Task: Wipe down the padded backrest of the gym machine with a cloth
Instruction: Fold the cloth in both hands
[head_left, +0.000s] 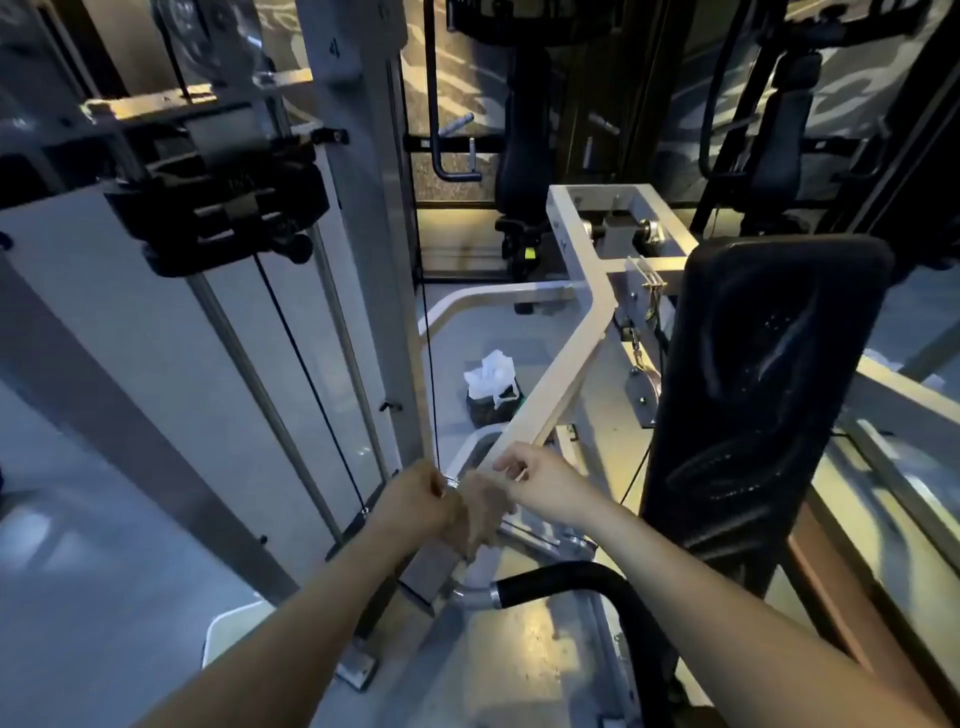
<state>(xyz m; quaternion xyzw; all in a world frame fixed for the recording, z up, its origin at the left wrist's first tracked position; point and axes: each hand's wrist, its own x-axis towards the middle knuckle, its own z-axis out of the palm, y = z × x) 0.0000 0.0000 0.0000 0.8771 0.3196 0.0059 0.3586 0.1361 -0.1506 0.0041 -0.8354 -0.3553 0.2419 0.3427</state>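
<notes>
Padded backrest (769, 374), dark and glossy, stands to the right of the fingers (511, 465) and beyond them, well apart. Its long axis runs near upright through the view. Both hands meet at centre on a crumpled tan cloth (480, 514). The left hand (421, 499) grips one end with curled fingers, and the right hand (545, 488) pinches the other. The right hand is the nearer, so the reach likely goes rightward. No brand or writing reads clearly.
</notes>
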